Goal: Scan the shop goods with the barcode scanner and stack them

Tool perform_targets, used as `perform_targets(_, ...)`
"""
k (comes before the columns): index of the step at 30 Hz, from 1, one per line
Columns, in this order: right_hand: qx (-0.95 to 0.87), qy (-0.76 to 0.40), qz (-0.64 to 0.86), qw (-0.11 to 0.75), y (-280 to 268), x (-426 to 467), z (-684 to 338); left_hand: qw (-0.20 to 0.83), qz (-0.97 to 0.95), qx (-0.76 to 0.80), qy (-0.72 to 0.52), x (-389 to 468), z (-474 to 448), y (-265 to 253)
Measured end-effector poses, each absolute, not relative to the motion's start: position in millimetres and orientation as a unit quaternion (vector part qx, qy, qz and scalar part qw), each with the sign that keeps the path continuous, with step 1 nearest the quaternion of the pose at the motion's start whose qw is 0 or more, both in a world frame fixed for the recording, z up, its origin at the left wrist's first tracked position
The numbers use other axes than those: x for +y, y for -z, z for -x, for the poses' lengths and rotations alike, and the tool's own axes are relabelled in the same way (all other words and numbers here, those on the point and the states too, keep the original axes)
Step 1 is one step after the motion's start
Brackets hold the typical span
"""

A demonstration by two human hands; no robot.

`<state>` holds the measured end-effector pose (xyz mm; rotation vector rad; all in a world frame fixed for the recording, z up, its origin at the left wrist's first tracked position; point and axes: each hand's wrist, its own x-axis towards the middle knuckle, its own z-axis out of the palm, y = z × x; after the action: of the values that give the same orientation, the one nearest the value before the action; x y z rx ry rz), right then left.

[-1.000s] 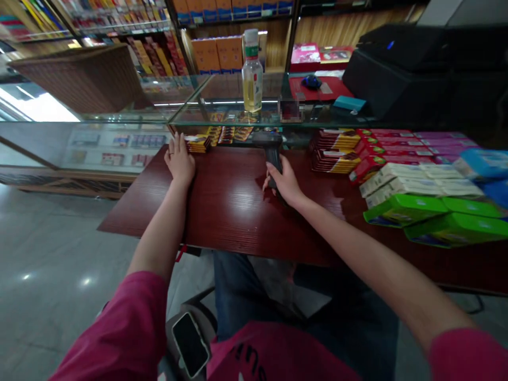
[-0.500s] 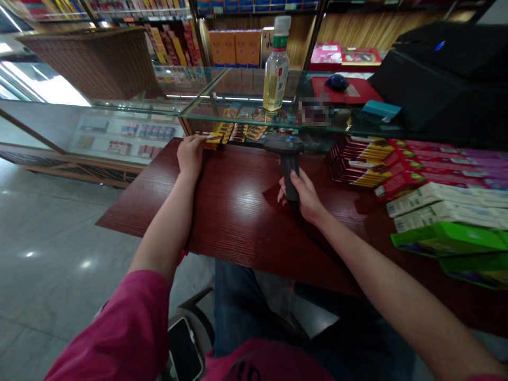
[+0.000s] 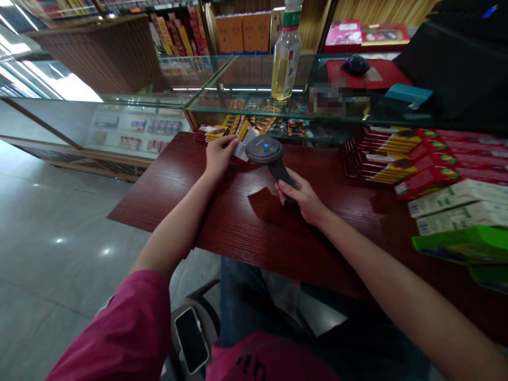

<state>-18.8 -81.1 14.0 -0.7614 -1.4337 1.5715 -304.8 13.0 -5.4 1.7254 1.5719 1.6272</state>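
My left hand (image 3: 218, 155) grips a small yellow and red pack (image 3: 243, 138), tilted up above the dark red table (image 3: 166, 185). In my right hand (image 3: 299, 194) is the handle of a grey barcode scanner (image 3: 265, 151). The scanner's head, with a blue light on top, sits right beside the pack. More yellow and dark packs (image 3: 216, 133) lie at the table's far edge, under the glass counter.
A glass counter (image 3: 254, 103) with a bottle of yellow liquid (image 3: 286, 58) stands behind the table. Stacked cartons in red, white and green (image 3: 444, 180) fill the table's right side. A phone (image 3: 191, 339) lies by my lap. A black machine (image 3: 456, 63) is at back right.
My left hand has lifted a pack from the row and brought it right. My right hand has swung the scanner head left, over to the pack.
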Motion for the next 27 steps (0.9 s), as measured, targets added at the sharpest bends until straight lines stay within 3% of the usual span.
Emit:
perform_targets(6, -0.588, -0.624, 0.322, 0.402, -17, -82, 21, 0.086, -0.581, 0.568, -0.577, 10, 309, -1)
perform_targets(13, -0.579, -0.628, 0.317, 0.412, -15, -83, 22, 0.096, -0.573, 0.556, -0.595, 9, 308, -2)
perform_targets(20, -0.508, -0.570, 0.312, 0.565, -33, -89, -1, 0.043, -0.623, 0.524, -0.579, -7, 282, -5)
perform_targets(27, -0.458, -0.435, 0.382, 0.674, -82, -102, -84, -0.048, -0.753, 0.455, -0.474, -10, 138, -26)
